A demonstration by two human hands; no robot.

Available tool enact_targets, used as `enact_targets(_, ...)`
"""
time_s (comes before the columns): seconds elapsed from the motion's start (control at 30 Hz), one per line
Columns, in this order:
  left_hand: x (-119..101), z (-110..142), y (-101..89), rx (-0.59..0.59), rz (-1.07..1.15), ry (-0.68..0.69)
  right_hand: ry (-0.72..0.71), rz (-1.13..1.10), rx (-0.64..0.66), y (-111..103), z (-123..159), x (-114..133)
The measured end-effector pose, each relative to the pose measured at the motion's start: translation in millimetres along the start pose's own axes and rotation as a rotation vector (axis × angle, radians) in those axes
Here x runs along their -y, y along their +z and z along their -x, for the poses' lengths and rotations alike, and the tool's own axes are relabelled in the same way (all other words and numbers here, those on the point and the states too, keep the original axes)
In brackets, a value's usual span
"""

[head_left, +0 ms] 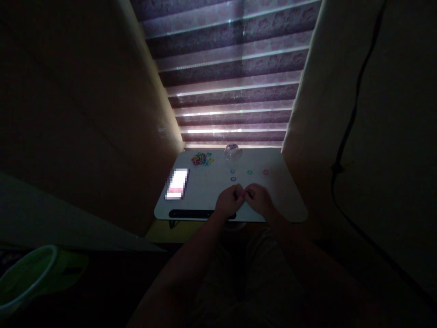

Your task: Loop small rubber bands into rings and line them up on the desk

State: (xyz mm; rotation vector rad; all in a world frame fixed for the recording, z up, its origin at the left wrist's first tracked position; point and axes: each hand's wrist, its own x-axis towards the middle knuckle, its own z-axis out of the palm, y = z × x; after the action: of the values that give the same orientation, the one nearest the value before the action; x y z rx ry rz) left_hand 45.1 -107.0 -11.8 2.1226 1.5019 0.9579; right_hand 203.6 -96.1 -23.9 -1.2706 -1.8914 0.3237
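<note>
My left hand (230,200) and my right hand (260,199) meet over the front middle of the white lap desk (205,191), fingertips pinched together. A speck of reddish pink, apparently a small hair tie (243,193), shows between them; its shape is mostly hidden. Just beyond my hands lie a blue hair tie (232,171), a purple one (233,179), a green one (250,172) and a pink one (265,171), spaced apart. Farther back to the left is a loose pile of multicoloured hair ties (200,159). A clear rounded container (232,153) stands at the back edge.
A phone (177,184) with a lit, blurred screen lies at the desk's left. A dark slot (191,213) runs along the front edge, partly under my left forearm. Pleated purple blinds (235,86) rise behind. A green basin (30,273) is low left; a dark cable (355,100) hangs right.
</note>
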Motion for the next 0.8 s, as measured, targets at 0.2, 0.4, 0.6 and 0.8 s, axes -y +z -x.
enact_targets(0.2, -0.1, 0.0, -0.2, 0.015, -0.005, -0.012, 0.01, 0.011, 0.016, 0.8, -0.7, -1.8)
enact_targets(0.4, 2.3, -0.3, 1.0, 0.019, -0.012, -0.013, 0.022, 0.003, 0.025, -0.9, -0.5, 0.3)
enact_targets(0.6, 1.7, -0.4, -0.1, 0.03, -0.033, -0.02, 0.013, 0.024, 0.025, -1.8, -0.6, 2.0)
enact_targets(0.8, 1.2, -0.6, 0.8, 0.031, -0.03, -0.024, 0.015, 0.016, 0.025, -2.1, -0.7, 2.4)
